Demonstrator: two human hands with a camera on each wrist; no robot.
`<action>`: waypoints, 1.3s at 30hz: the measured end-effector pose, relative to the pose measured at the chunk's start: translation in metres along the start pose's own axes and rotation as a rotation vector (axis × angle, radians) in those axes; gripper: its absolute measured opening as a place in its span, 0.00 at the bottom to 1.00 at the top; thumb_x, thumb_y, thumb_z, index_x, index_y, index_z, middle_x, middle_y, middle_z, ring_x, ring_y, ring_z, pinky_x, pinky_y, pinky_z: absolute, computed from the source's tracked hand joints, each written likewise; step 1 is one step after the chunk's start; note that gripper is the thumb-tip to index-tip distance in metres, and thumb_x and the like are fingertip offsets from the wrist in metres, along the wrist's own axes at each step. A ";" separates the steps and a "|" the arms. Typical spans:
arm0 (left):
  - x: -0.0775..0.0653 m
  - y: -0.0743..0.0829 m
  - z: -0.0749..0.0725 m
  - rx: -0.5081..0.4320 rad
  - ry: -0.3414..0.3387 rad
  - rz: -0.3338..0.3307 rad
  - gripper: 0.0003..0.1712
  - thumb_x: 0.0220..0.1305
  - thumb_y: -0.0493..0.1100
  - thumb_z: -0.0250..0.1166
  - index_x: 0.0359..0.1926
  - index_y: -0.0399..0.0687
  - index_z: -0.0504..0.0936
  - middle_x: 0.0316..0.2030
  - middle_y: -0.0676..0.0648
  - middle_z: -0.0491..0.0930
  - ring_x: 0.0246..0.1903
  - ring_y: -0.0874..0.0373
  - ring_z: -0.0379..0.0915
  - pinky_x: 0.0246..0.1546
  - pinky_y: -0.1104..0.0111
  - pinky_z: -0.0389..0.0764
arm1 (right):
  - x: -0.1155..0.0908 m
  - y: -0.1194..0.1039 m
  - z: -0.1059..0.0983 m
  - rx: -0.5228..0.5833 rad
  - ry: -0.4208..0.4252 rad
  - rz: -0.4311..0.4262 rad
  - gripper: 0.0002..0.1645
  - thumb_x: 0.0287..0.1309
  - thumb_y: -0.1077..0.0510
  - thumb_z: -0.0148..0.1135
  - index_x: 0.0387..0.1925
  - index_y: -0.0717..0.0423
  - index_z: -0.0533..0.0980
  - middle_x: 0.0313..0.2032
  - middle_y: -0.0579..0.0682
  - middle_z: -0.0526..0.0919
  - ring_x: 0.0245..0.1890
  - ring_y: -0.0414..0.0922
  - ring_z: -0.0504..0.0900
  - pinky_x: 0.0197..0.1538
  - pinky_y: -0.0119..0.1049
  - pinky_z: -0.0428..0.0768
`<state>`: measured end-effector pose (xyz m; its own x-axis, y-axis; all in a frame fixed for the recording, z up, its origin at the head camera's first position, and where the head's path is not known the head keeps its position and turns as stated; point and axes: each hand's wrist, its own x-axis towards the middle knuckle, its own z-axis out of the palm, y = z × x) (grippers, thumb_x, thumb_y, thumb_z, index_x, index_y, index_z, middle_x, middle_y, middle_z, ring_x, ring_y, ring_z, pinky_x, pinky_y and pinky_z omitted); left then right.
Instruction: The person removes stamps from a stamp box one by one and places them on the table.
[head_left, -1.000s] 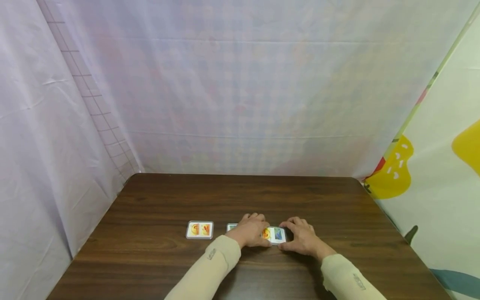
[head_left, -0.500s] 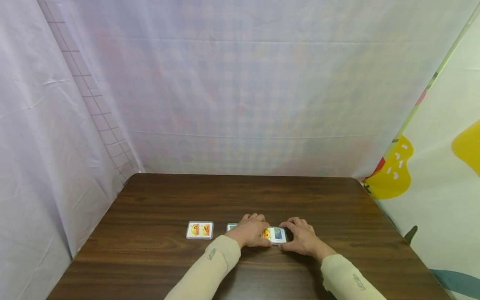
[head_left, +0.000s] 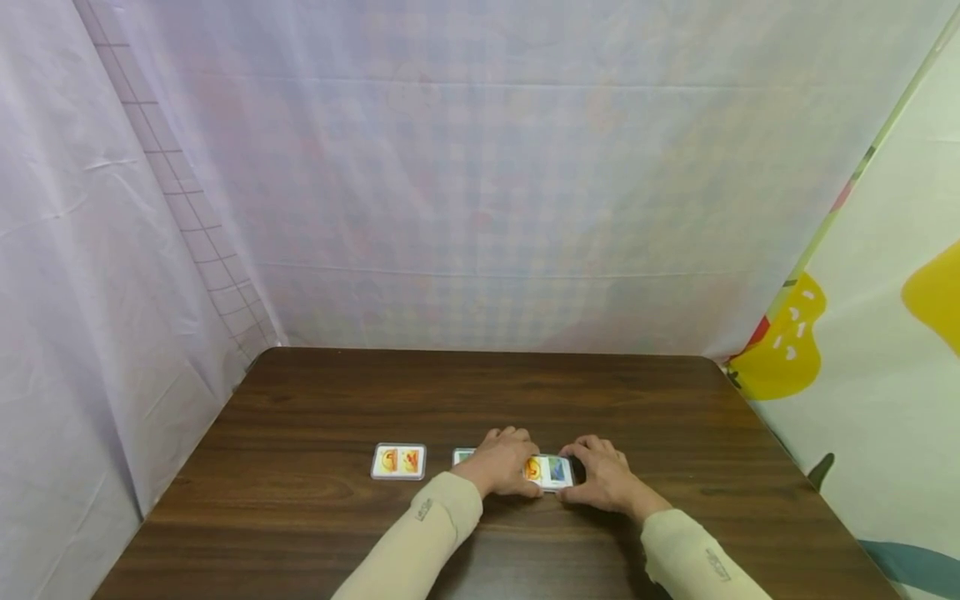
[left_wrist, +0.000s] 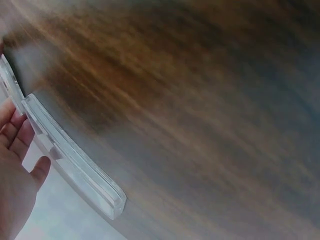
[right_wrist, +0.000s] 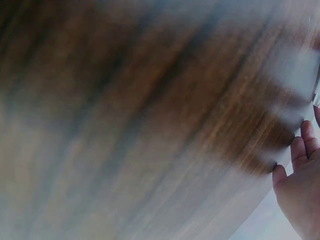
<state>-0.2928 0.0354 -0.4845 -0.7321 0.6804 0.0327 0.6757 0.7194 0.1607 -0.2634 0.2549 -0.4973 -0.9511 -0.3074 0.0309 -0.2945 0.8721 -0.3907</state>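
A flat, clear-edged picture card case lies on the brown table between both hands, with a yellow-orange picture and a blue-green one on white. My left hand holds its left end by thumb and fingers, covering part of it. At its right end, the thumb and forefinger of my right hand grip the near and far corners. Under the left wrist, a second clear case is mostly hidden in the head view. Further left lies a third case with two orange-yellow pictures, touched by neither hand.
The wood-grain table has rounded far corners. Behind it hangs a pale checked curtain. White cloth hangs at the left, and a cloth with yellow fruit shapes at the right.
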 end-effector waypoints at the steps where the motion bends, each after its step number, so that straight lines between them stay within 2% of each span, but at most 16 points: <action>1: 0.000 0.000 0.000 0.005 -0.004 0.002 0.32 0.52 0.64 0.73 0.54 0.54 0.82 0.45 0.56 0.74 0.47 0.61 0.68 0.54 0.62 0.67 | 0.000 0.000 0.000 0.000 0.000 0.000 0.34 0.42 0.40 0.77 0.51 0.47 0.77 0.54 0.55 0.72 0.57 0.59 0.69 0.57 0.62 0.64; 10: -0.001 0.000 -0.002 0.023 -0.034 0.010 0.33 0.56 0.65 0.69 0.58 0.53 0.80 0.47 0.57 0.74 0.49 0.61 0.68 0.56 0.62 0.66 | 0.000 0.000 0.001 0.007 -0.008 0.008 0.33 0.42 0.40 0.77 0.50 0.46 0.77 0.55 0.56 0.72 0.57 0.59 0.69 0.57 0.63 0.64; 22: 0.000 0.001 0.000 -0.030 -0.001 -0.016 0.30 0.51 0.62 0.74 0.52 0.54 0.82 0.44 0.57 0.74 0.45 0.62 0.67 0.54 0.63 0.67 | 0.002 0.001 0.002 -0.004 0.001 -0.002 0.33 0.40 0.41 0.77 0.49 0.48 0.78 0.55 0.57 0.72 0.57 0.59 0.69 0.56 0.62 0.65; 33: 0.000 0.002 0.000 -0.041 -0.002 -0.036 0.31 0.51 0.62 0.74 0.53 0.55 0.82 0.44 0.57 0.74 0.46 0.62 0.68 0.55 0.62 0.67 | -0.001 0.004 -0.002 0.030 -0.022 -0.023 0.38 0.41 0.39 0.77 0.53 0.50 0.77 0.56 0.55 0.72 0.58 0.58 0.68 0.58 0.64 0.63; 39: -0.002 0.001 -0.001 -0.041 -0.020 -0.039 0.31 0.53 0.63 0.73 0.54 0.55 0.81 0.46 0.57 0.74 0.48 0.62 0.68 0.57 0.60 0.66 | 0.000 0.007 0.000 0.023 -0.001 -0.032 0.36 0.40 0.40 0.77 0.51 0.51 0.77 0.55 0.55 0.73 0.58 0.58 0.69 0.57 0.64 0.64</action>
<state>-0.2910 0.0349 -0.4835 -0.7560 0.6546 0.0062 0.6421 0.7396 0.2016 -0.2658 0.2611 -0.4996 -0.9411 -0.3354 0.0432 -0.3228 0.8526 -0.4109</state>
